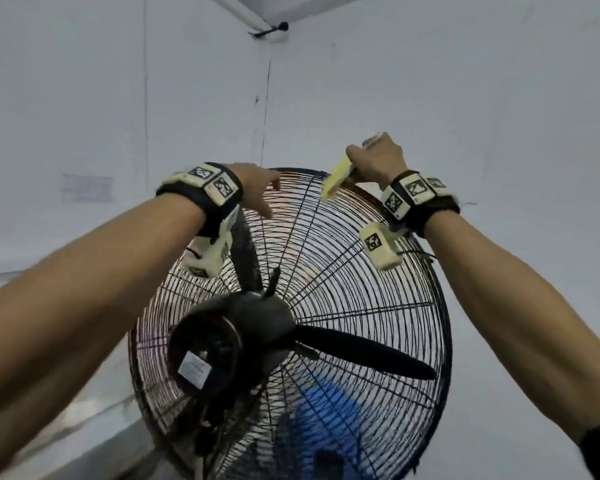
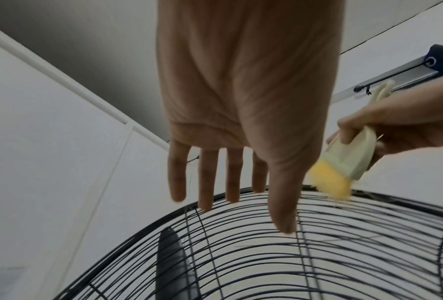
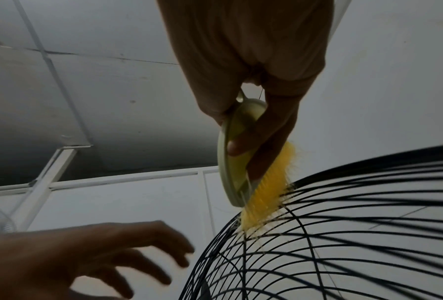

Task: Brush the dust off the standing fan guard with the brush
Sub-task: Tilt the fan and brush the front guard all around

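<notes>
Right hand (image 3: pixel 254 113) grips the brush (image 3: pixel 241 162), bristles on the fan guard (image 1: pixel 361 271) top rim — left hand (image 2: pixel 241 101) spread, holding nothing — I'd steady the guard and sweep along the wires.

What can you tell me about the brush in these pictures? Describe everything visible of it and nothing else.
The brush has a pale green, smooth body that looks like plastic, rounded at the back, with a small loop at its end and a dense row of yellow bristles. The right hand grips the body, fingers curled round it. It is tilted, bristles pointing down, at the top rim of the black wire fan guard. In the right wrist view the bristle tips touch the wires. The left hand does not touch it.
</notes>
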`<state>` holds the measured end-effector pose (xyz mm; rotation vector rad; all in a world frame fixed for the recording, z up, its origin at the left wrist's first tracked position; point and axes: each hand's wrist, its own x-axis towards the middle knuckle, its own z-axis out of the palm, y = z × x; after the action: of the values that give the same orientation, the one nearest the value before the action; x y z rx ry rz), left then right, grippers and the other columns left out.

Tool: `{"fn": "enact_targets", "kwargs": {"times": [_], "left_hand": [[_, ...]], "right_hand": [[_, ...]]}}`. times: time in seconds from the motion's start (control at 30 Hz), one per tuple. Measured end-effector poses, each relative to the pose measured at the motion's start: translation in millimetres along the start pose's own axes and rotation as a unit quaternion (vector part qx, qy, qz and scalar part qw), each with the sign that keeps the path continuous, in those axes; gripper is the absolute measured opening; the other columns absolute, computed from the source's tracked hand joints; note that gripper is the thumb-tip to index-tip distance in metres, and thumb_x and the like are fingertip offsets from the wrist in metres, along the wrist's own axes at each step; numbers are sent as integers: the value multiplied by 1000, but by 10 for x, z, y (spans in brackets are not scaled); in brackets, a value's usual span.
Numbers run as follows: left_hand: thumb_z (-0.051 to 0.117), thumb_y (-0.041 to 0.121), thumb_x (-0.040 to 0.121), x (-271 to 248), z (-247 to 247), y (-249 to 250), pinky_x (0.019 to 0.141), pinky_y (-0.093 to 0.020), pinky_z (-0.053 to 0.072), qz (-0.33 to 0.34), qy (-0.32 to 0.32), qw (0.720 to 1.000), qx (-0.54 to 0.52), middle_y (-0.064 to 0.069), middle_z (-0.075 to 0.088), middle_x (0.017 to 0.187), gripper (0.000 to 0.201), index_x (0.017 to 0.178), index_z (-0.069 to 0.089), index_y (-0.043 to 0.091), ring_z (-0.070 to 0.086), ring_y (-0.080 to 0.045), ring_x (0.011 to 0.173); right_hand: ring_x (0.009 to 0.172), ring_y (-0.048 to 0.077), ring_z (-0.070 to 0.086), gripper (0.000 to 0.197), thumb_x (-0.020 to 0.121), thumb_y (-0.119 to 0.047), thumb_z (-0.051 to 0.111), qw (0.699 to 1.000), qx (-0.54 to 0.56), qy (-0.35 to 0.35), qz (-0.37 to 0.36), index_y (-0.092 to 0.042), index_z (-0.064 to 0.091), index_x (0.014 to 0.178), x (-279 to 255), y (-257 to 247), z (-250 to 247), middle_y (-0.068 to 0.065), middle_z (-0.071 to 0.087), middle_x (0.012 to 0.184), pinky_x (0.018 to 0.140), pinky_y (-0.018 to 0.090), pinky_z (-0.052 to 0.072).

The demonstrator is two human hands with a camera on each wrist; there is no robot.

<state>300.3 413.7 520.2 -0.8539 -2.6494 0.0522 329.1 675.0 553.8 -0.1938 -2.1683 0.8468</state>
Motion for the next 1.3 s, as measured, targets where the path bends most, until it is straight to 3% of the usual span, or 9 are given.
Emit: {"fn": "enact_targets", "kwargs": {"times": [0.13, 0.27, 0.33, 0.43, 0.6, 0.8, 0.97, 1.13, 1.3], "left_hand": [[85, 38, 85, 463, 131, -368, 115, -43, 38, 86, 45, 993, -70, -14, 46, 156, 92, 159, 33, 21, 46, -34, 141], [92, 42, 74, 758, 260, -572, 122, -41, 31, 160, 30, 980, -118, -2, 35, 166, 115, 165, 23, 25, 36, -27, 151], [97, 37, 69, 852, 391, -615, 123, -40, 29, 176, 23, 975, -132, -5, 29, 169, 124, 166, 19, 25, 33, -28, 153], [103, 39, 53, 970, 556, -626, 117, -53, 39, 174, 59, 976, -116, -8, 32, 165, 138, 164, 21, 32, 41, -38, 145], [102, 38, 56, 929, 553, -627, 112, -62, 41, 151, 69, 979, -116, -6, 31, 164, 132, 162, 23, 36, 38, -47, 140], [103, 39, 54, 874, 557, -637, 111, -62, 42, 153, 67, 977, -131, -5, 35, 162, 131, 160, 26, 38, 38, -46, 140], [103, 37, 54, 851, 536, -601, 111, -64, 41, 151, 64, 977, -138, -5, 36, 161, 129, 159, 27, 39, 36, -45, 142], [103, 38, 54, 843, 542, -605, 110, -63, 42, 149, 68, 977, -134, -7, 39, 159, 128, 158, 29, 36, 39, -46, 140], [103, 37, 54, 822, 503, -596, 110, -63, 41, 144, 63, 978, -136, -6, 39, 159, 127, 158, 29, 36, 38, -44, 141]], "right_hand": [[73, 25, 65, 31, 59, -45, 53, 996, 10, 84, 12, -16, 60, 68, -235, -409, 182, 3, 62, 70, 73, 32, 55], [107, 30, 63, 29, 90, -26, 59, 988, 9, 153, 19, -6, 71, 107, -308, -525, 410, 12, 71, 107, 95, 30, 47], [105, 31, 67, 31, 88, -21, 63, 992, -3, 115, 42, 3, 73, 105, -355, -525, 491, 11, 70, 98, 100, 39, 50], [92, 31, 70, 30, 87, -23, 65, 995, -39, 61, 62, 5, 70, 97, -449, -620, 448, 10, 67, 88, 92, 48, 56], [92, 30, 69, 42, 82, -32, 58, 987, -10, 160, 3, -15, 57, 120, -685, -583, 482, 12, 68, 104, 83, 47, 60], [75, 21, 67, 31, 95, -16, 55, 987, -107, 39, -112, -9, 42, 123, -1310, -444, 740, 3, 66, 88, 60, 25, 56], [66, 23, 68, 34, 94, -19, 50, 984, -25, 157, -81, -13, 38, 125, -1279, -319, 679, 10, 70, 81, 57, 43, 58], [73, 12, 70, 32, 102, -11, 50, 990, -26, -67, -117, -4, 34, 130, -1780, -110, 1034, 28, 64, 119, 55, 26, 60], [66, -1, 68, 32, 103, -10, 49, 987, 23, 19, -158, -2, 36, 131, -1704, -74, 1061, 28, 65, 117, 53, 19, 56]]}}
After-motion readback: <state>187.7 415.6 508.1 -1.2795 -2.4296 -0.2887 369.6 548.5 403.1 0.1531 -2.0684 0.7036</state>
